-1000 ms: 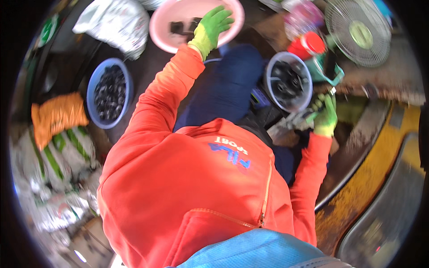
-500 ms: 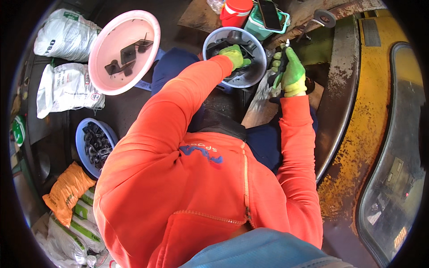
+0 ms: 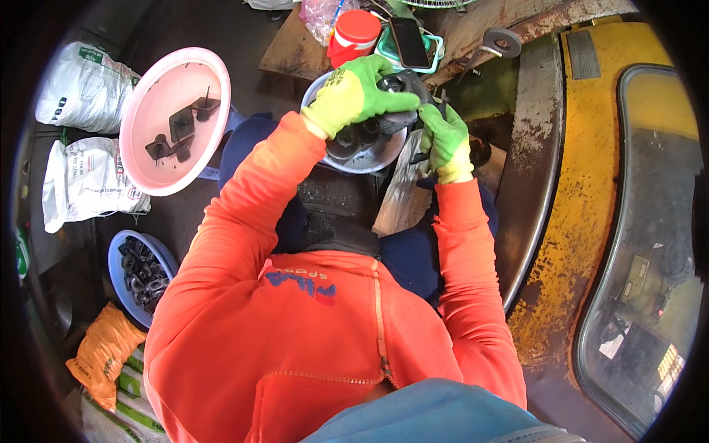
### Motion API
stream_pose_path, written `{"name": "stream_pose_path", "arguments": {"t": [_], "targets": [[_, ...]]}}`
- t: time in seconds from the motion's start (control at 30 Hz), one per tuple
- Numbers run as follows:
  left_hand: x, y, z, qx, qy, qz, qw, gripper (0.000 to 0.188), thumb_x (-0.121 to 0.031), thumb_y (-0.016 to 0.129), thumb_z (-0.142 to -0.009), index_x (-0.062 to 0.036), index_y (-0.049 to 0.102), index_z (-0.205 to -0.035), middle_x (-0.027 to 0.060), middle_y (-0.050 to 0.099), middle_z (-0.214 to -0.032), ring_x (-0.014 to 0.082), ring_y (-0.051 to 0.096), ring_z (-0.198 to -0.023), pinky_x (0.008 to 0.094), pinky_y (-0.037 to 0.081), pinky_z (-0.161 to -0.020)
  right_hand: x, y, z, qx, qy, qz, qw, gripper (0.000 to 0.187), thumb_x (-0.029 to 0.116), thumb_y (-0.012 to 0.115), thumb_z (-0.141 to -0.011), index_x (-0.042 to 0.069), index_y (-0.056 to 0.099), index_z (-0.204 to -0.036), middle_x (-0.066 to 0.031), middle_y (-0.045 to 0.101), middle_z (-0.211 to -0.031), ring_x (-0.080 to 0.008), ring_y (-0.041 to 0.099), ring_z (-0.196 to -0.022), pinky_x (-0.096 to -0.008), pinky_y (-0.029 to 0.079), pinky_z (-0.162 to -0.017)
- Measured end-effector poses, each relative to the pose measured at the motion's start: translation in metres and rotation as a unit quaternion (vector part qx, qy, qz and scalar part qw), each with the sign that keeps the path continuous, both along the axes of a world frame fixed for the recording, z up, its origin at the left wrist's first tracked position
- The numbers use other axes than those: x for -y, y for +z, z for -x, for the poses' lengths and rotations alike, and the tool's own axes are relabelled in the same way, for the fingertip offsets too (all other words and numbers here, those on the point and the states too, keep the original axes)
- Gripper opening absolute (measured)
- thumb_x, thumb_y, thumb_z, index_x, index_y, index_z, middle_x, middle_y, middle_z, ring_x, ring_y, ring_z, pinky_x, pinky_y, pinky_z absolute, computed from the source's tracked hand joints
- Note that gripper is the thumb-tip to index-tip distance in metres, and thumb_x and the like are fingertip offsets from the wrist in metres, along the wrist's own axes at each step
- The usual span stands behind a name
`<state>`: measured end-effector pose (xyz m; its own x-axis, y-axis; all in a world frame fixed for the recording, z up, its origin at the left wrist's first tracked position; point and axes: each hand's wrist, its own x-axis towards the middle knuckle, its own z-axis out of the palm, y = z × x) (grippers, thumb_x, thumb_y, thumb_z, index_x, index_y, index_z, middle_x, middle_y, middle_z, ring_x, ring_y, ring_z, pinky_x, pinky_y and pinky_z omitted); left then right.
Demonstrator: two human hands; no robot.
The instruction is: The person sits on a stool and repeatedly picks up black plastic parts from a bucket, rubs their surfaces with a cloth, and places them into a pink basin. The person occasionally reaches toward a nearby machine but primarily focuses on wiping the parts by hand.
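Observation:
My left hand (image 3: 358, 94), in a green and yellow glove, is closed round a black moulded part (image 3: 399, 120) above the blue basin (image 3: 375, 164). More black parts (image 3: 343, 142) lie in that basin below it. On the right, my right hand (image 3: 447, 140), gloved alike, grips a dark-handled hand tool (image 3: 421, 156). The tool's upper end stands close to the right side of the part. Its jaws are too small and partly hidden, so I cannot tell whether they touch the part.
A pink basin (image 3: 133, 159) holding a few black parts stands at left, above a blue basin (image 3: 118, 284) full of small black pieces. White sacks (image 3: 85, 88) line the far left. Beyond my hands are a red jug (image 3: 354, 37) and a phone (image 3: 408, 42). A rusty yellow machine panel (image 3: 583, 184) borders the right.
My left hand has come up out of the blue basin with a black part. My right hand has moved in beside it with the tool. The whole view has shifted slightly.

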<state>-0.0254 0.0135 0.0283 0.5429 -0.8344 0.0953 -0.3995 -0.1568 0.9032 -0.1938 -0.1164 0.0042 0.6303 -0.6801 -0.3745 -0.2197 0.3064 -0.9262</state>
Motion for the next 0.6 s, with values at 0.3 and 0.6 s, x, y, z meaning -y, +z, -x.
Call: {"name": "stream_pose_path", "arguments": {"t": [0.3, 0.6], "targets": [[0.003, 0.007, -0.001, 0.074, -0.138, 0.19, 0.969, 0.059, -0.025, 0.086, -0.064, -0.0019, 0.062, -0.114, 0.013, 0.06, -0.12, 0.0288, 0.06, -0.109, 0.0377, 0.047, -0.095, -0.008, 0.019, -0.001, 0.169, 0.036, -0.159, 0.972, 0.033, 0.028, 0.06, -0.093, 0.003, 0.061, -0.115, -0.0017, 0.059, -0.076, -0.0112, 0.05, -0.058, -0.0237, 0.036, -0.049], [0.008, -0.008, 0.025, -0.14, 0.008, 0.216, 0.966, 0.063, -0.014, 0.087, -0.067, -0.004, 0.056, -0.121, 0.0072, 0.059, -0.113, 0.0143, 0.058, -0.102, 0.0309, 0.049, -0.09, -0.038, -0.027, -0.016, 0.161, 0.047, 0.314, 0.934, 0.027, 0.023, 0.054, -0.099, 0.005, 0.056, -0.12, -0.0058, 0.063, -0.108, -0.0159, 0.061, -0.091, -0.0294, 0.051, -0.078]]}}
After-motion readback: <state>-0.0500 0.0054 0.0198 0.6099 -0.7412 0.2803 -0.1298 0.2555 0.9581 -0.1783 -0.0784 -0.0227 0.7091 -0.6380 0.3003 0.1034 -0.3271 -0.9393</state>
